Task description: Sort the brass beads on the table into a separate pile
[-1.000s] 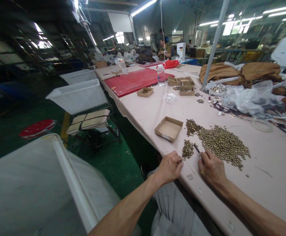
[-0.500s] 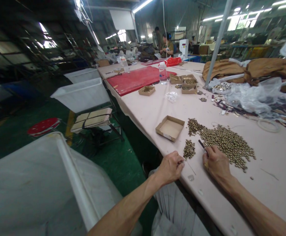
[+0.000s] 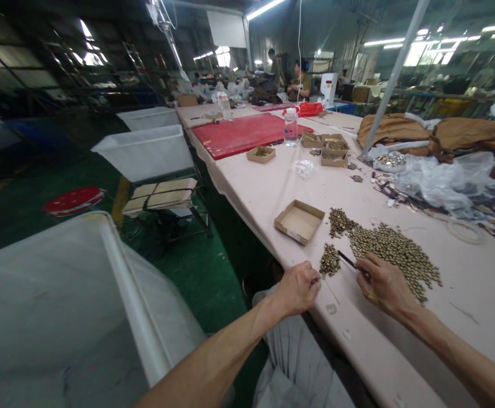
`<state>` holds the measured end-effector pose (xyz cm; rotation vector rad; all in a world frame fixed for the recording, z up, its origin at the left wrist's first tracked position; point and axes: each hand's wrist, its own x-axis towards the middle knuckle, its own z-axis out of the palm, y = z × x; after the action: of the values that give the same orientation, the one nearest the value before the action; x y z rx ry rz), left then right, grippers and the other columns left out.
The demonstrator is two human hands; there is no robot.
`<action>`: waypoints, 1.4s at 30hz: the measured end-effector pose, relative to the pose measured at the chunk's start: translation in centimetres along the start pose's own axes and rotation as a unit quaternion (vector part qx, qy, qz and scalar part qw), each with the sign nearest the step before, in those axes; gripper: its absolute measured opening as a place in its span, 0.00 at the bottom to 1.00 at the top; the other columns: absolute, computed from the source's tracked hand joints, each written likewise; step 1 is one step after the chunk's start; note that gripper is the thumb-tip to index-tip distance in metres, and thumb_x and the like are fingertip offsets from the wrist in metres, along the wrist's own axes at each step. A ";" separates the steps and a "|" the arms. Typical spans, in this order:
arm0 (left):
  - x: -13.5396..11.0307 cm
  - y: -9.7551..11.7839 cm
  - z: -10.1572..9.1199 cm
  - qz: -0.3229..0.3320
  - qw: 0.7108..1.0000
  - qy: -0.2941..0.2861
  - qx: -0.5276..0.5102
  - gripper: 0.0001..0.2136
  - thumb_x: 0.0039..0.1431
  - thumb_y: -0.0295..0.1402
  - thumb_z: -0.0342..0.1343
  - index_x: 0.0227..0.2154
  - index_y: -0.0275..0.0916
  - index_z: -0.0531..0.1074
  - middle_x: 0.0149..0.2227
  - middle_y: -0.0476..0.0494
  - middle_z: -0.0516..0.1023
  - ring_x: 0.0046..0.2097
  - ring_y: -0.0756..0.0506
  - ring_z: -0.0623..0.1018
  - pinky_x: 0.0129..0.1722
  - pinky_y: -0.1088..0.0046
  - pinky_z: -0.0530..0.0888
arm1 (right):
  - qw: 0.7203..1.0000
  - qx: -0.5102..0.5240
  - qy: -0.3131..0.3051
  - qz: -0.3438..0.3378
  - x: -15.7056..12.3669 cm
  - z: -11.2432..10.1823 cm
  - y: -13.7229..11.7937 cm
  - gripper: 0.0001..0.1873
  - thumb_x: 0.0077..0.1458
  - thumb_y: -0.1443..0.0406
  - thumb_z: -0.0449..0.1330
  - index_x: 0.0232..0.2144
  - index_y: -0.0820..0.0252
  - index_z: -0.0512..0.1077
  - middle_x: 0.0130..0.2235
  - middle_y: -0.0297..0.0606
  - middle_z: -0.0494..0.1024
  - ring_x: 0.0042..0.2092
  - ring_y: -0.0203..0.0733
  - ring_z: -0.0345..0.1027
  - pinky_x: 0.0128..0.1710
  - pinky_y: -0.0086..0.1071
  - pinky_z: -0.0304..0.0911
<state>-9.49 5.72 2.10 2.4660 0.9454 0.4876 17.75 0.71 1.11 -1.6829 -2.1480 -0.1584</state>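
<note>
My right hand point(image 3: 383, 283) is closed round a thin dark stick point(image 3: 348, 260), whose exact kind I cannot make out. The stick's far end reaches the edge of a small pile of bronze-coloured metal buttons or studs point(image 3: 329, 259). Behind that hand spreads a much larger heap of the same pieces point(image 3: 392, 249), with a smaller cluster point(image 3: 340, 222) at its left. My left hand point(image 3: 301, 288) rests at the table edge just left of the small pile, its fingers curled together; what they hold, if anything, is hidden. A shallow cardboard box point(image 3: 299, 220) with a bare bottom stands beyond it.
Small boxes of metal parts point(image 3: 335, 157), a clear bottle point(image 3: 290, 127) and a red board point(image 3: 247, 135) lie farther up the table point(image 3: 264, 198). Plastic bags point(image 3: 451, 181) and brown cloth point(image 3: 468, 133) are at right. A white bin point(image 3: 60, 283) stands left. A metal pole point(image 3: 394, 79) rises from the table.
My right hand has shifted slightly right and tilted, and the stick's tip now meets the small pile instead of pointing above it. My left hand has hardly moved. The view has turned slightly.
</note>
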 end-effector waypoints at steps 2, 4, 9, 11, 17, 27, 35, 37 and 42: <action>-0.1 0.0 0.0 0.000 1.000 0.001 0.002 0.06 0.61 0.30 0.53 0.31 0.38 0.74 0.33 0.45 0.72 0.36 0.47 0.74 0.41 0.71 0.71 | 1.000 -0.003 -0.004 -0.003 -0.4 0.9 0.1 0.11 0.58 0.66 0.54 0.40 0.57 0.75 0.36 0.38 0.74 0.35 0.38 0.66 0.36 0.30 0.57; -0.2 0.0 0.0 0.001 1.000 0.001 0.004 0.06 0.61 0.29 0.53 0.31 0.38 0.74 0.33 0.45 0.72 0.36 0.47 0.74 0.41 0.72 0.71 | 1.000 -0.003 -0.006 -0.007 -0.6 1.9 0.1 0.11 0.59 0.65 0.54 0.41 0.58 0.76 0.36 0.38 0.73 0.35 0.38 0.66 0.36 0.30 0.57; 0.0 0.1 -0.1 0.005 1.000 -0.006 0.014 0.06 0.60 0.29 0.53 0.28 0.38 0.72 0.32 0.45 0.71 0.36 0.47 0.73 0.40 0.71 0.70 | 1.000 -0.029 0.005 -0.002 0.0 3.3 0.0 0.10 0.60 0.65 0.55 0.40 0.58 0.75 0.38 0.39 0.73 0.37 0.39 0.65 0.38 0.32 0.55; 0.0 0.1 -0.1 0.005 1.000 -0.006 0.014 0.07 0.60 0.29 0.53 0.27 0.38 0.71 0.32 0.45 0.71 0.36 0.48 0.73 0.40 0.71 0.69 | 0.999 -0.039 0.008 0.007 0.4 3.5 -0.2 0.09 0.60 0.66 0.55 0.40 0.58 0.75 0.37 0.39 0.72 0.36 0.40 0.64 0.38 0.32 0.54; 0.1 0.0 -0.2 0.008 1.000 -0.010 -0.001 0.06 0.61 0.28 0.53 0.29 0.38 0.72 0.32 0.45 0.71 0.36 0.48 0.73 0.39 0.72 0.69 | 0.998 -0.051 0.033 0.028 0.9 4.0 -0.8 0.08 0.59 0.67 0.55 0.38 0.59 0.74 0.35 0.39 0.70 0.35 0.39 0.61 0.37 0.32 0.51; 0.2 0.1 -0.3 -0.002 1.000 -0.002 -0.020 0.06 0.61 0.28 0.52 0.30 0.38 0.72 0.32 0.45 0.71 0.36 0.48 0.73 0.38 0.73 0.69 | 0.996 -0.032 0.068 0.053 1.1 4.6 -2.5 0.08 0.59 0.69 0.54 0.37 0.60 0.73 0.35 0.40 0.70 0.37 0.40 0.62 0.39 0.32 0.54; 0.4 0.1 -0.5 -0.007 0.999 -0.011 -0.031 0.07 0.62 0.28 0.52 0.30 0.38 0.72 0.32 0.45 0.70 0.35 0.48 0.72 0.37 0.73 0.68 | 0.994 -0.028 0.074 0.080 1.0 4.7 -2.6 0.08 0.61 0.68 0.53 0.36 0.60 0.73 0.34 0.40 0.69 0.36 0.39 0.61 0.38 0.32 0.53; 0.5 0.1 -0.4 -0.007 0.999 -0.011 -0.031 0.07 0.62 0.28 0.51 0.30 0.38 0.72 0.32 0.45 0.70 0.35 0.48 0.72 0.37 0.73 0.68 | 0.994 -0.029 0.070 0.083 1.0 4.9 -2.5 0.08 0.62 0.68 0.53 0.37 0.59 0.73 0.34 0.40 0.69 0.36 0.39 0.61 0.38 0.32 0.53; 0.6 0.1 -0.4 -0.008 0.999 -0.014 -0.032 0.06 0.62 0.28 0.52 0.30 0.38 0.72 0.31 0.46 0.70 0.36 0.48 0.72 0.37 0.72 0.67 | 0.992 -0.026 0.082 0.088 1.8 5.3 -2.0 0.08 0.60 0.68 0.53 0.36 0.60 0.73 0.34 0.39 0.69 0.35 0.39 0.60 0.37 0.32 0.52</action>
<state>-9.23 6.23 2.60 2.4003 0.9230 0.4710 14.19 3.50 -2.71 -1.8120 -1.8827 -0.2929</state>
